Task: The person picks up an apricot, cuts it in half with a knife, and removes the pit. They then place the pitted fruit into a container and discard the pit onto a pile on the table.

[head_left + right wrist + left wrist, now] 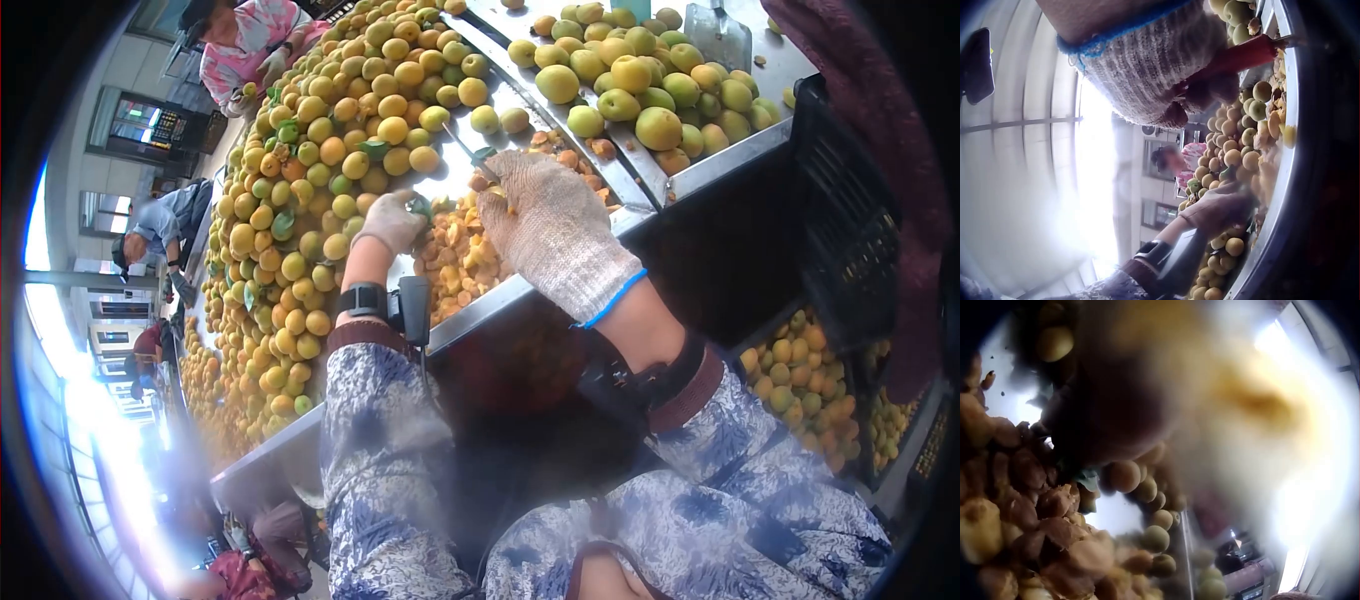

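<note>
Right wrist view: the right hand (1154, 69) grips a red handle (1249, 56).

— Where could a hand pass?
— Between the forearms (658, 318), above the front rim (490, 308). Over the bare metal (450, 172) beside the cut apricots (458, 262), the left hand (393, 222) and a knife (468, 151) stand in the way.
— And toward the greener apricots (632, 74)?
— The right hand (555, 210) and a metal divider (632, 180) bar the low route.
</note>
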A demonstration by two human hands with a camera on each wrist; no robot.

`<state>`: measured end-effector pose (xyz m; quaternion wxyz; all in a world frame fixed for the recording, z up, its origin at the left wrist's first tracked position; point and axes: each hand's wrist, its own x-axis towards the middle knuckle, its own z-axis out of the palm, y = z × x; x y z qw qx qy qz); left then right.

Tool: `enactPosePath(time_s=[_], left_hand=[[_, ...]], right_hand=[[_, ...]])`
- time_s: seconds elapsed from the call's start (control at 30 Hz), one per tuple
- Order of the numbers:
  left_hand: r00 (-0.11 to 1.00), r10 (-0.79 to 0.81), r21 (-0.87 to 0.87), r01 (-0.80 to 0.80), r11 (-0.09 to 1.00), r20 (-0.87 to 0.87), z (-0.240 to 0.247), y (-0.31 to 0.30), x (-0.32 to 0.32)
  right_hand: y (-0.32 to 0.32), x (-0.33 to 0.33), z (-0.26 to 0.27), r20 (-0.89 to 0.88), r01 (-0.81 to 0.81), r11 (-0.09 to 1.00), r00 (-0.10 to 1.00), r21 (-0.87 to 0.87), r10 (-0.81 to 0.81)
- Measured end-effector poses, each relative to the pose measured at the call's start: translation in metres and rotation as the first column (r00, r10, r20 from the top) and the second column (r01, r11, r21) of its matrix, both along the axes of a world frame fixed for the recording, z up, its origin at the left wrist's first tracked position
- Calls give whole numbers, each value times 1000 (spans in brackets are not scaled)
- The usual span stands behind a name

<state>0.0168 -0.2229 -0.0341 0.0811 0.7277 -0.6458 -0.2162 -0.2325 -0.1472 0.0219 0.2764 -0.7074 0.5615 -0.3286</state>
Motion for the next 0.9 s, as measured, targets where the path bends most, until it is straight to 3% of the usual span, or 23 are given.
enactPosePath(time_s=[0.03, 0.07, 0.13, 0.17, 0.2, 0.27, 0.33, 0.4, 0.47, 0.5, 0.6, 0.63, 0.67, 0.7, 0.73, 0.77, 0.8, 0.83, 0.87, 0.9], left_hand=[[990, -66, 25, 63, 998, 126, -7, -5, 0], [990, -67, 27, 65, 998, 123, -8, -7, -3], [897, -193, 116, 160, 980, 397, -8, -4, -6], [888, -244, 174, 189, 967, 390, -9, -1, -2], [906, -227, 117, 198, 973, 358, 0, 11, -3], [996, 86, 117, -88, 989, 21, 21, 34, -5], [922, 248, 0, -259, 966, -297, 44, 56, -2], [831, 255, -74, -332, 940, -494, 57, 71, 24], [667, 231, -110, -428, 897, -708, 76, 91, 31], [624, 230, -100, -447, 889, -747, 84, 99, 34], [596, 227, -110, -475, 873, -770, 109, 129, 5], [575, 168, -105, -410, 906, -801, 106, 136, -12], [549, 112, -103, -345, 933, -829, 100, 143, -32], [797, -68, -255, -110, 961, -600, 94, 152, -56], [653, 100, -17, -170, 985, -751, 89, 158, -93], [692, 7, -73, -87, 994, -721, 46, 164, -110], [503, 70, 80, -2, 997, -862, 43, 171, -145], [454, 149, 203, 72, 977, -878, 29, 171, -171], [610, 5, 106, 130, 986, -793, 20, 168, -194], [573, -96, -39, 112, 993, -814, -23, 163, -217]], right_hand=[[1, -1, 1, -6, 14, 1000, 1000, 5, -14], [0, -2, 1, -8, 16, 1000, 1000, 8, -16], [0, -4, 0, 9, 14, 1000, 1000, -18, -14], [-1, -3, -1, 13, 8, 1000, 1000, -17, -8], [-2, -3, -2, 30, 9, 999, 1000, -43, -8], [-3, -5, -3, 51, 15, 998, 999, -62, -12], [-3, -10, 0, 50, 37, 990, 998, -134, -31], [-5, -15, -1, 106, 57, 989, 993, -134, -43], [-10, -20, 3, 104, 94, 995, 990, -12, -92], [-12, -22, 2, 137, 166, 981, 979, -99, -152], [-17, -33, 9, 248, 263, 959, 941, -107, -231], [-15, -36, 15, 369, 294, 953, 896, -75, -247], [-17, -38, 12, 369, 293, 953, 896, -77, -246], [-24, -41, 6, 485, 372, 911, 838, -176, -249], [-27, -41, 5, 598, 456, 851, 768, -260, -229], [-20, -45, 16, 697, 449, 890, 664, -81, -271], [-21, -47, 15, 700, 445, 891, 664, -88, -263], [-24, -51, 11, 708, 496, 849, 665, -184, -236], [-26, -54, 9, 713, 542, 794, 669, -275, -209], [-20, -56, 15, 746, 526, 831, 624, -183, -231]])
